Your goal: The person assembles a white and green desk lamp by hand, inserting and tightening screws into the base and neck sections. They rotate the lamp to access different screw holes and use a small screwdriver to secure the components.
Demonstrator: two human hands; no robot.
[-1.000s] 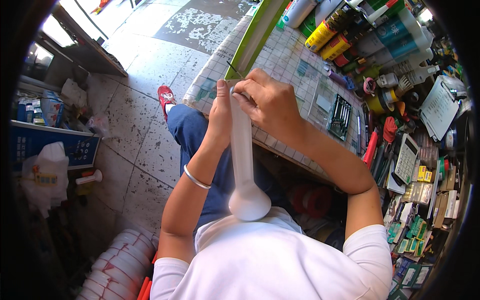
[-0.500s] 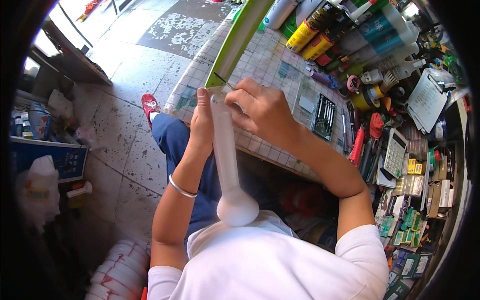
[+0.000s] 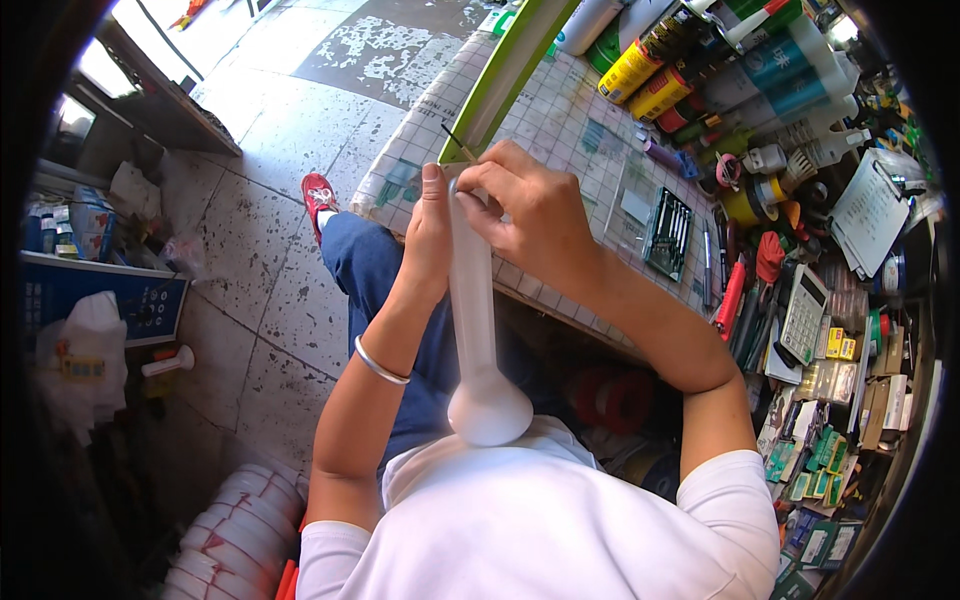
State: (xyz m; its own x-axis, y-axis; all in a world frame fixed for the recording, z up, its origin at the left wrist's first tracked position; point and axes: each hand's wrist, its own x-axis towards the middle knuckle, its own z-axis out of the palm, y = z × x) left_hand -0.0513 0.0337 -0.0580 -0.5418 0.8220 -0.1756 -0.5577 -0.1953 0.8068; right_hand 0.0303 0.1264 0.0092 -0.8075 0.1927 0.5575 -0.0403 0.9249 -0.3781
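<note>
A long white plastic handle [image 3: 475,310] runs from my shirt away toward the table, its near end swelling into a rounded bulb against my belly. At its far end it meets a lime-green strip [image 3: 500,90] with a pale inner face. My left hand [image 3: 430,225] grips the handle's far end from the left, thumb upright along it. My right hand [image 3: 535,205] is closed in a pinch at that same joint. A thin dark rod [image 3: 458,142] sticks out beyond my right fingertips; its held end is hidden by them.
A grid-patterned table [image 3: 560,170] lies beyond my hands, bearing a case of small screwdrivers [image 3: 668,235]. Bottles, yellow cans [image 3: 628,72], a calculator [image 3: 792,315], a clipboard [image 3: 868,215] and small boxes crowd the right side. Wrapped white rolls [image 3: 235,530] stand at lower left.
The whole view has shifted slightly, so everything sits a little farther right. Both hands keep their places at the joint; the thin rod's angle looks slightly different.
</note>
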